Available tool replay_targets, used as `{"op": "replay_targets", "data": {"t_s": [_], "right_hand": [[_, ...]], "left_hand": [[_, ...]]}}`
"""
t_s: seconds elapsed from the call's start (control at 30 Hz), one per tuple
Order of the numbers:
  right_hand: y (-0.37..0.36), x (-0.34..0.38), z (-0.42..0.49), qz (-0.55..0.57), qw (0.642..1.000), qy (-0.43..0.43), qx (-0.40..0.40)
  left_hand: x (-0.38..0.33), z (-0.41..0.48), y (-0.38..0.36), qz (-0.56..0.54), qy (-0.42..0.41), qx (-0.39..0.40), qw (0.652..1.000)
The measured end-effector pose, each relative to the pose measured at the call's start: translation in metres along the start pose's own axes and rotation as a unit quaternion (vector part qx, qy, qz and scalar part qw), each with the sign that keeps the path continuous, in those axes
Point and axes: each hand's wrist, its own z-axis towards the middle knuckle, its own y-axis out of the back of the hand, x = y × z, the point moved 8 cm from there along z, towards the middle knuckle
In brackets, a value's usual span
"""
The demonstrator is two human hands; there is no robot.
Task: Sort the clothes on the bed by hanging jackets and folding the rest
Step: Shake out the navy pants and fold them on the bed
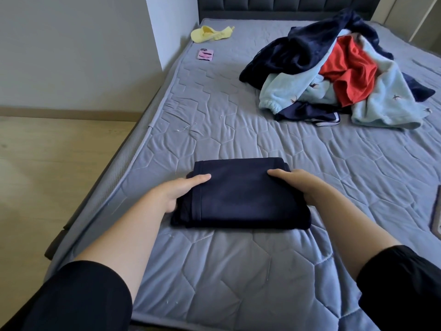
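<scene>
A folded navy garment (241,194) lies flat near the front of the grey quilted bed (262,271). My left hand (177,191) grips its left edge, thumb on top and fingers tucked underneath. On the opposite edge my right hand (300,185) holds it the same way. Further back on the right sits a loose pile of clothes (334,72): a dark navy fleece piece (303,47), a light blue fleece garment (384,101), a red garment (350,68) and a navy item with white trim (307,113).
A yellow cloth (210,34) and a pink phone (205,54) lie near the bed's back left corner. The dark padded headboard (274,4) stands behind. Wooden floor (47,168) runs along the bed's left side. A dark object (436,218) pokes in at the right edge.
</scene>
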Motion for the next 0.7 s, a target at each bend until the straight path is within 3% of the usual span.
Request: {"op": "replay_targets", "data": {"t_s": [0.17, 0.23, 0.33, 0.37, 0.43, 0.53, 0.6, 0.63, 0.7], "right_hand": [[-0.012, -0.017, -0.009, 0.072, 0.986, -0.071, 0.135], [-0.012, -0.011, -0.010, 0.105, 0.986, -0.044, 0.124], [0.004, 0.022, -0.012, 0.184, 0.980, 0.060, 0.042], [0.013, 0.038, -0.016, 0.208, 0.971, 0.114, 0.011], [0.036, 0.071, -0.030, 0.227, 0.945, 0.232, -0.043], [0.063, 0.087, -0.043, 0.230, 0.924, 0.296, -0.080], [0.071, 0.073, -0.039, 0.224, 0.939, 0.243, -0.098], [0.073, 0.064, -0.036, 0.198, 0.950, 0.212, -0.117], [0.074, 0.048, -0.029, 0.130, 0.963, 0.173, -0.163]], "left_hand": [[0.002, -0.011, -0.007, 0.024, 0.011, 0.057, 0.998], [-0.013, -0.014, -0.011, 0.006, -0.031, 0.021, 0.999], [-0.063, -0.026, -0.009, -0.019, -0.185, -0.097, 0.978], [-0.084, -0.036, -0.009, 0.000, -0.255, -0.152, 0.955], [-0.122, -0.072, -0.016, 0.070, -0.410, -0.239, 0.878], [-0.142, -0.117, -0.053, 0.264, -0.623, -0.265, 0.687], [-0.114, -0.119, -0.084, 0.432, -0.663, -0.225, 0.568], [-0.091, -0.113, -0.094, 0.493, -0.661, -0.189, 0.533], [-0.046, -0.101, -0.106, 0.559, -0.631, -0.116, 0.524]]}}
